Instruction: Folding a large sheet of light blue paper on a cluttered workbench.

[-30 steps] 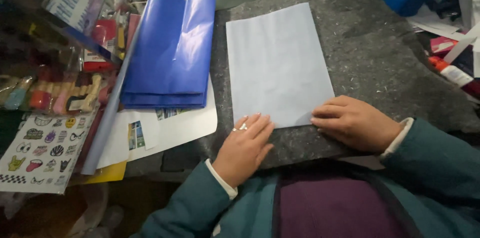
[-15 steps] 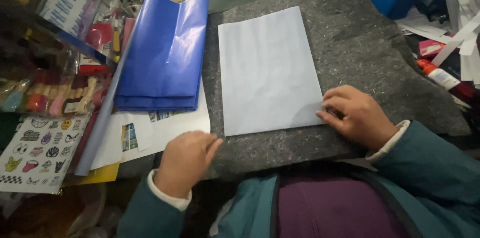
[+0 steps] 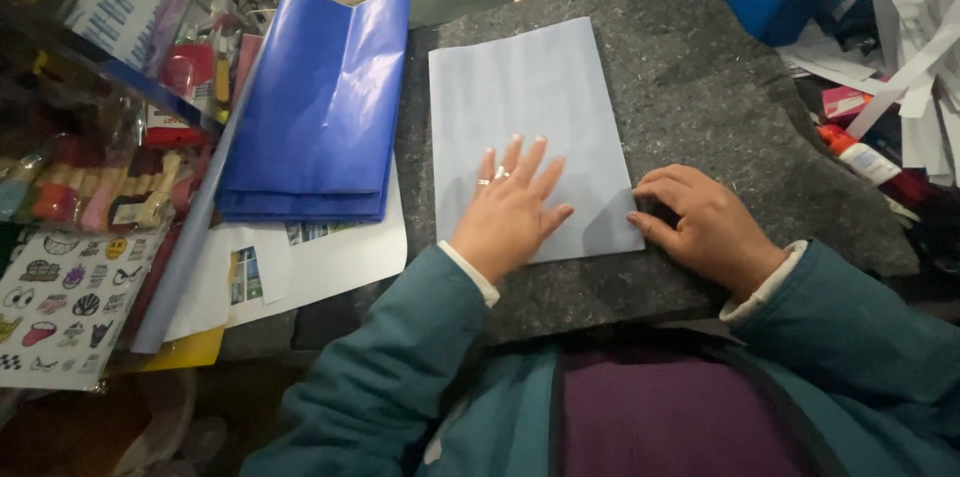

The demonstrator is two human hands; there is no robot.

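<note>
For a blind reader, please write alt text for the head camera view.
A left hand lies flat, fingers spread, on a pale blue paper sheet on a grey felt mat, while the right hand pinches the sheet's near right corner. Folded dark blue sheets lie to the left.

Left hand [image 3: 510,212] flat (fingers spread); right hand [image 3: 700,227] curled, knuckles up.

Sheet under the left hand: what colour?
Pale blue-grey sheet, plain, under the left hand; head view.

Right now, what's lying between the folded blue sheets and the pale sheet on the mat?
In the head view, only a bare strip of the grey felt mat separates the folded blue sheets from the pale sheet.
</note>
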